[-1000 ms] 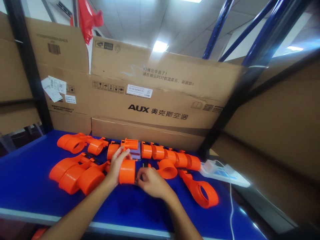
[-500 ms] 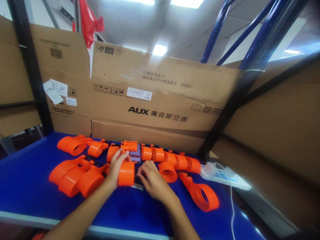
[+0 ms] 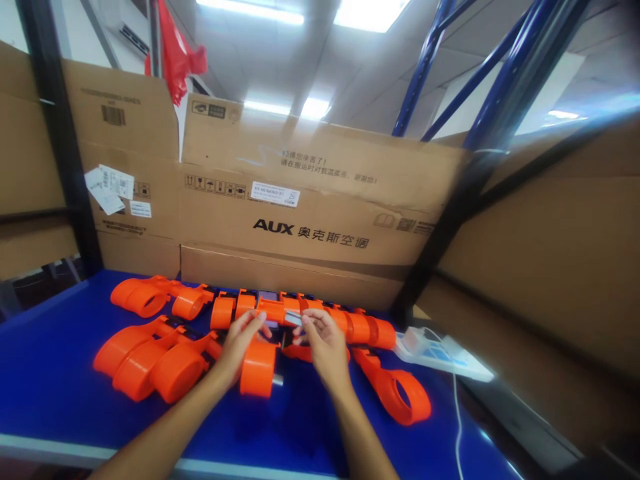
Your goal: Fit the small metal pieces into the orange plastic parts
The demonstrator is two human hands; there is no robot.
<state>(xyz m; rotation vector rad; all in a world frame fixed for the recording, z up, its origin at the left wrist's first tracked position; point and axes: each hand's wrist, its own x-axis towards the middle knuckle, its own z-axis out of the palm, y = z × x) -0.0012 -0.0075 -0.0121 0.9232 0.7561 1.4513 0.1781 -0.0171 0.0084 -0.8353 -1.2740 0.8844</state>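
Both hands meet at a small orange block [image 3: 273, 311] with a pale grey part on its right end, in the back row of orange plastic parts on the blue table [image 3: 50, 373]. My left hand [image 3: 239, 341] pinches the block's left side with thumb and fingers. The fingertips of my right hand [image 3: 325, 341] are on the grey end. An orange cylinder part [image 3: 257, 369] with a dark metal end lies on the table just in front of the hands, and my left wrist is next to it.
More orange ring and sleeve parts lie at the left [image 3: 143, 357], along the back [image 3: 360, 327] and at the right [image 3: 400, 393]. A white power strip [image 3: 440, 353] with a cable lies at the right. Cardboard boxes [image 3: 310, 220] wall the back, and a black post [image 3: 450, 227] stands to the right.
Both hands left the orange cylinder and reached back to the rear row. They now grip the small orange block, which has shifted to the right. The cylinder lies free on the table.
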